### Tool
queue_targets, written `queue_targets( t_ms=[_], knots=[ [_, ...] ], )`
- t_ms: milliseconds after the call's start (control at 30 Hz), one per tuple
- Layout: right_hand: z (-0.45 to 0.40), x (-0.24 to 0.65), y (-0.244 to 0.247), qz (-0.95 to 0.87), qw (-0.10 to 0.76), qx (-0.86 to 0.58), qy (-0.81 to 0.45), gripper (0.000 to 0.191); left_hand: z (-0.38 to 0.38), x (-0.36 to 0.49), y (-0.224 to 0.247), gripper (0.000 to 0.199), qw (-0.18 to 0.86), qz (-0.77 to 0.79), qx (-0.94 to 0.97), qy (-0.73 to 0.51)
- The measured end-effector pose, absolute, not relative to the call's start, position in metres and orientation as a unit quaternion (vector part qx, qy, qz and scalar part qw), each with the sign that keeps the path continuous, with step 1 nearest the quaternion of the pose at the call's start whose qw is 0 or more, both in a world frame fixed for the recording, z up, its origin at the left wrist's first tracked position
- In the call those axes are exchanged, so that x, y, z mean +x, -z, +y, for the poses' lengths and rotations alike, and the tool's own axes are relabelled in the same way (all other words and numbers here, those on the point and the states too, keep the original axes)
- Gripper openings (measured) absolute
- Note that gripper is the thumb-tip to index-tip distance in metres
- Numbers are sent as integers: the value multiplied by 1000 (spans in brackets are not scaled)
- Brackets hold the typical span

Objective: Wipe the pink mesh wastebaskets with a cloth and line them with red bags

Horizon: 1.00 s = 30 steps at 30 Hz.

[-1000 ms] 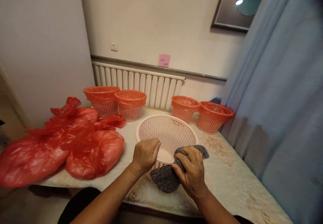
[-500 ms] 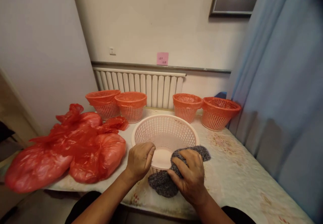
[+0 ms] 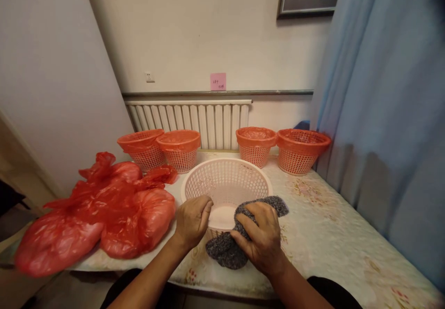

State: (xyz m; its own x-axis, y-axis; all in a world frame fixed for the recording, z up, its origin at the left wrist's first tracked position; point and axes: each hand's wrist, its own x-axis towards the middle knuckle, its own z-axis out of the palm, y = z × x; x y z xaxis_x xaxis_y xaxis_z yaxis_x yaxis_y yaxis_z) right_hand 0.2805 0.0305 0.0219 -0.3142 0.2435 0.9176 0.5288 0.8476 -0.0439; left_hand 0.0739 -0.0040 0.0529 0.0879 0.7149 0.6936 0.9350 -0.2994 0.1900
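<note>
A large pale pink basket (image 3: 225, 165) stands on the table in front of me, its inside showing nothing but the bare bottom. My left hand (image 3: 193, 221) is closed in a fist at the basket's near left rim; whatever its fingers hold, if anything, is hidden. My right hand (image 3: 261, 237) grips a dark grey speckled cloth (image 3: 227, 252) at the near right rim. One end of the cloth hangs down in front of the basket, and the other end sticks out to the right past my fingers.
Two red-lined small baskets (image 3: 181, 153) stand at the back left, and two more (image 3: 256, 146) at the back right. Knotted red plastic bags (image 3: 139, 221) fill the table's left side. A blue curtain (image 3: 378, 114) borders the right edge. A radiator (image 3: 208, 123) is behind.
The view has shifted and tilted slightly. Both hands keep nearly the same pose at the basket's rim, and the cloth is still in my right hand.
</note>
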Motion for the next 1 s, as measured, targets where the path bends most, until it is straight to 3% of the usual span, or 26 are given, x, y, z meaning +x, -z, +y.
queue_targets(
  t_ms=[1000],
  knots=[
    [54, 295, -12, -786, 575, -203, 103, 19, -1, 75, -53, 33, 153, -560, -727, 367]
  ],
)
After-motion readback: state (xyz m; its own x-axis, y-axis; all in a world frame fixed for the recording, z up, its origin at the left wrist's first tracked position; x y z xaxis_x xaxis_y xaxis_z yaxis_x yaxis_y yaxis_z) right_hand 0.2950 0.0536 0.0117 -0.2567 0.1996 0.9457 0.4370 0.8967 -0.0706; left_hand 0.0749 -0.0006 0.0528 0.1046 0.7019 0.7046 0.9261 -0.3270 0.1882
